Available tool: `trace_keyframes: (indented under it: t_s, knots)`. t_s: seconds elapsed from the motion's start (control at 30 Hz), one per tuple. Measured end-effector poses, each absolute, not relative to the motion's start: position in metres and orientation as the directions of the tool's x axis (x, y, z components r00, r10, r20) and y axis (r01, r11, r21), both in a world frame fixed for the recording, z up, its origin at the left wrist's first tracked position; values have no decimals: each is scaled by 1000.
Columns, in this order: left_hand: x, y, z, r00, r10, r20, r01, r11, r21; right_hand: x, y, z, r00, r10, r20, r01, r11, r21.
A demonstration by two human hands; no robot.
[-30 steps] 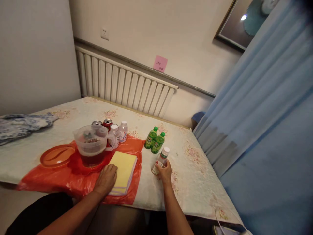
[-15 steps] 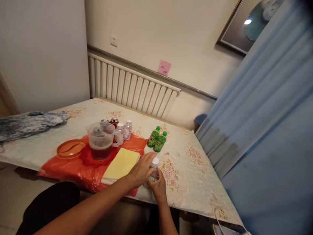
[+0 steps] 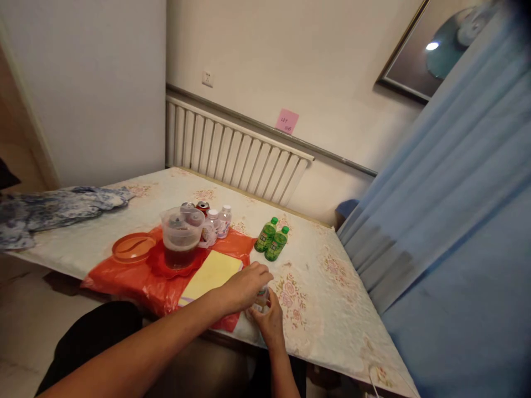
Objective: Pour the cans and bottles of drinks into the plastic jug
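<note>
A small clear plastic bottle (image 3: 260,301) stands at the front of the bed, partly covered by my fingers. My right hand (image 3: 270,321) is wrapped round its body from the right. From the left, my left hand (image 3: 249,284) closes over the top of the bottle, and the white cap is hidden under the fingers. Just beyond are two green drink bottles (image 3: 271,242) with green caps. A yellow cloth or paper sheet (image 3: 211,275) lies by my left wrist, on a red plastic sheet (image 3: 133,284).
Left of the hands, a clear pitcher (image 3: 181,243) of dark liquid stands on the red plastic, beside an orange lid (image 3: 131,247). Two white-capped bottles (image 3: 224,221) and drink cans (image 3: 203,207) stand behind it. A blue curtain (image 3: 440,221) hangs at the right.
My left hand has moved from beside the white cap to over it, hiding it. My right hand keeps holding the bottle. The view has shifted slightly left.
</note>
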State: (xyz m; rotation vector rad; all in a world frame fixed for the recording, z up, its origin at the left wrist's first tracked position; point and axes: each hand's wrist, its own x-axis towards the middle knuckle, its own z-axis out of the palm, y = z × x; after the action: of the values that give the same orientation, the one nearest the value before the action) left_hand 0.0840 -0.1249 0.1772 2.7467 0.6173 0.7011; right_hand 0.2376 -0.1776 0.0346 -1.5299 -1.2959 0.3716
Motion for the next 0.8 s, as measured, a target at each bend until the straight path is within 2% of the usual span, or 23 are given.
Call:
trace_keyframes:
  t_s: [0.23, 0.43, 0.7, 0.8]
  knots:
    - [77, -130, 180, 745, 543, 387, 470, -840, 272, 236, -177, 33, 360, 826, 434, 569, 174, -803]
    - [71, -134, 187, 679, 634, 369, 583, -772, 253, 234, -177, 32, 327, 842, 429, 582, 179, -793]
    - [67, -140, 197, 592, 740, 319, 692, -670, 269, 234, -176, 31, 337, 849, 408, 572, 159, -805]
    - [63, -138, 195, 554, 765, 328, 702, -642, 310, 236, -176, 30, 339, 862, 376, 544, 146, -826]
